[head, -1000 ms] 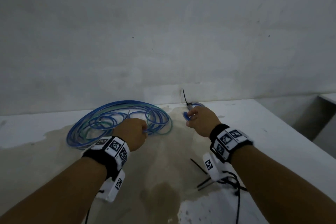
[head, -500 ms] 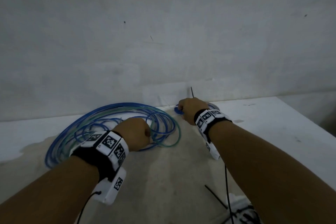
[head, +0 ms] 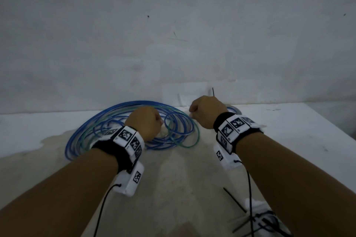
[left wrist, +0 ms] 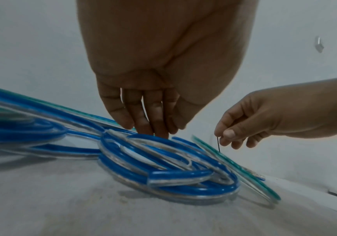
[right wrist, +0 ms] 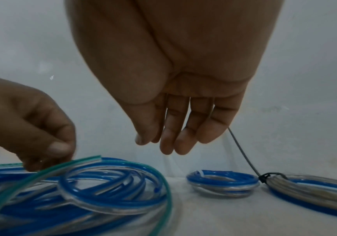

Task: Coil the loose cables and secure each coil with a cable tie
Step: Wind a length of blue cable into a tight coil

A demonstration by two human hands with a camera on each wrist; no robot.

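Loose blue and green cables (head: 115,121) lie in wide loops on the white table (head: 289,140). My left hand (head: 143,123) sits over them, its bunched fingertips (left wrist: 159,127) pinching a small blue loop (left wrist: 163,159) that tilts up off the surface. My right hand (head: 206,111) hovers just right of the pile with fingers hanging loose (right wrist: 169,143), holding nothing. Behind it by the wall lie a tied coil (right wrist: 315,191) and a small blue coil (right wrist: 222,183). The black cable tie's tail (right wrist: 242,151) rises from the tied coil past my little finger.
Spare black cable ties (head: 234,201) lie near the front right beside a white and blue object (head: 265,217). A grey wall (head: 173,25) closes the back of the table. The table's right edge (head: 331,121) drops away.
My right hand has let go of the tied coil by the wall and drawn back left toward the loose pile. The left hand stays on the cables.
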